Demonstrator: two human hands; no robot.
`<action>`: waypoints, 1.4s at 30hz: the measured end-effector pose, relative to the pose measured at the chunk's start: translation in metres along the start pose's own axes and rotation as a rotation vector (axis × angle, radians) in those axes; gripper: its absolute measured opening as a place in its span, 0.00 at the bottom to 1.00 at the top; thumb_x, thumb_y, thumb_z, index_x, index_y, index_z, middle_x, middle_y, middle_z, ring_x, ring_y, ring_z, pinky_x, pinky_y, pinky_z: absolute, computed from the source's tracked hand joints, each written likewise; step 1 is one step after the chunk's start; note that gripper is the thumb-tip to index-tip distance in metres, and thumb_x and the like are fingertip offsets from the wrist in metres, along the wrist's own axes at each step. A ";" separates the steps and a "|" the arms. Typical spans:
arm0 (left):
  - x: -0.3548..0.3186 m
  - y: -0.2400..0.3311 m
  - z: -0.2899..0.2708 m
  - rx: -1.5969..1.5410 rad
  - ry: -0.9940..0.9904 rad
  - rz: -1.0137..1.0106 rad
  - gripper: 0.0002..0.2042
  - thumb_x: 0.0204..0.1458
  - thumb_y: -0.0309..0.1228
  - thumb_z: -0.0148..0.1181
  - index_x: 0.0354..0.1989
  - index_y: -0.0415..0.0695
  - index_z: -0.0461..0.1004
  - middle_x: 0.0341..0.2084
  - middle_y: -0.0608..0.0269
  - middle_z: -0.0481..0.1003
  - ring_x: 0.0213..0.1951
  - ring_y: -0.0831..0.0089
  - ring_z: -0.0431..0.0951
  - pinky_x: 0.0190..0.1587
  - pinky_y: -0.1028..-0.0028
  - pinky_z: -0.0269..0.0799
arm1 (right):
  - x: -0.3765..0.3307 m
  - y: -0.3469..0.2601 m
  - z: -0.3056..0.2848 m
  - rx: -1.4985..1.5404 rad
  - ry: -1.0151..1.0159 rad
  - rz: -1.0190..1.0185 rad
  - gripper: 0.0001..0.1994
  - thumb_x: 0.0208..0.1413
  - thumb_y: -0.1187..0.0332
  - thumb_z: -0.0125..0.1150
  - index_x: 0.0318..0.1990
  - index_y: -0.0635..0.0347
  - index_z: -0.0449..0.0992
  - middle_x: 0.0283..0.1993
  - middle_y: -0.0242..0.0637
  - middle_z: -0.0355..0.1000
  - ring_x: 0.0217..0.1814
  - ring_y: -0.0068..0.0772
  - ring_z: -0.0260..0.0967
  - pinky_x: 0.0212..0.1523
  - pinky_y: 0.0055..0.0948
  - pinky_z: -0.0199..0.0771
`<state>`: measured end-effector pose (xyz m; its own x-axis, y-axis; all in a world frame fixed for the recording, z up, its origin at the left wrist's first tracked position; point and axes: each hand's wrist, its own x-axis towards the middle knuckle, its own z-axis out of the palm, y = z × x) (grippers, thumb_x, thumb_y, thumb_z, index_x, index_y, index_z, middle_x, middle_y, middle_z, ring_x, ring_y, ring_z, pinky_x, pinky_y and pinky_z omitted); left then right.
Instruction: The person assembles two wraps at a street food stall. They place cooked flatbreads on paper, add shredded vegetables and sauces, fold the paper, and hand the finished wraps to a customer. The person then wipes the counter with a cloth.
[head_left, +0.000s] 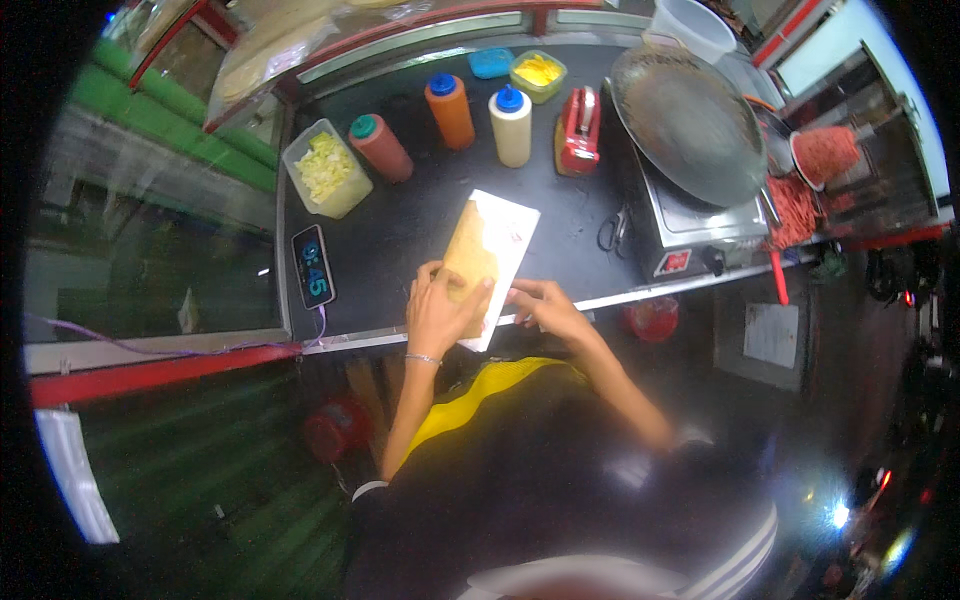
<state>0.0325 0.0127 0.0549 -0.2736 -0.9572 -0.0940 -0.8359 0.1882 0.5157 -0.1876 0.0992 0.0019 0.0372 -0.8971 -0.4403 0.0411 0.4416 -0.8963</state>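
Observation:
A long folded piece of food wrapping paper [511,232], tan on one face and white on the other, lies at a slant over the front edge of the black counter. My left hand [441,308] grips its lower left part, the fingers bent over the tan face. At the lower right edge of the sheet, my right hand [546,304] has its fingers curled in and pinching the white border. Part of the right fingertips is hidden by the paper. Whether anything is inside the fold cannot be seen.
Behind the paper stand a red-brown sauce bottle [381,148], an orange one [450,112], a cream one [511,127] and a red tape dispenser [579,132]. A tub of chopped vegetables [327,172] and phone [313,266] sit left; scissors [613,231] and a wok [688,125] on a stove, right.

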 end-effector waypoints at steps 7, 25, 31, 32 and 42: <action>0.031 -0.006 -0.016 -0.366 -0.171 -0.319 0.21 0.64 0.41 0.73 0.52 0.34 0.81 0.53 0.39 0.85 0.54 0.42 0.86 0.57 0.53 0.79 | 0.014 -0.019 -0.021 -0.113 -0.094 0.115 0.26 0.76 0.51 0.64 0.65 0.66 0.83 0.49 0.42 0.87 0.41 0.32 0.84 0.39 0.32 0.84; 0.019 0.021 -0.091 -1.155 0.377 -0.088 0.23 0.71 0.29 0.68 0.70 0.34 0.72 0.61 0.51 0.81 0.59 0.67 0.83 0.63 0.65 0.79 | 0.050 -0.074 0.003 -0.002 -0.538 -0.384 0.20 0.79 0.57 0.63 0.62 0.66 0.82 0.50 0.37 0.85 0.45 0.27 0.82 0.49 0.34 0.84; 0.209 0.018 -0.191 -1.421 0.111 0.035 0.24 0.74 0.38 0.63 0.70 0.34 0.73 0.61 0.51 0.82 0.57 0.58 0.86 0.63 0.56 0.82 | 0.008 -0.068 -0.041 -0.187 -0.288 -0.399 0.18 0.77 0.56 0.64 0.59 0.62 0.85 0.47 0.44 0.89 0.48 0.33 0.87 0.52 0.39 0.85; 0.247 0.020 -0.209 -1.502 -0.058 0.015 0.24 0.74 0.39 0.61 0.70 0.34 0.73 0.61 0.51 0.83 0.57 0.56 0.86 0.62 0.55 0.83 | 0.000 -0.065 -0.049 -0.203 -0.224 -0.391 0.18 0.77 0.56 0.64 0.59 0.61 0.85 0.48 0.44 0.89 0.48 0.34 0.87 0.52 0.39 0.85; 0.514 0.030 -0.249 0.476 0.684 0.236 0.39 0.68 0.65 0.55 0.69 0.41 0.80 0.61 0.34 0.82 0.64 0.34 0.81 0.66 0.45 0.75 | -0.108 -0.088 -0.156 -0.290 0.100 -0.405 0.18 0.76 0.58 0.64 0.64 0.60 0.83 0.58 0.45 0.86 0.56 0.36 0.84 0.56 0.39 0.84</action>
<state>-0.0147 -0.5280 0.2342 -0.2465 -0.7744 0.5827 -0.9453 0.3246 0.0315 -0.3506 0.1549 0.1201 -0.0205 -0.9988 -0.0448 -0.2465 0.0485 -0.9679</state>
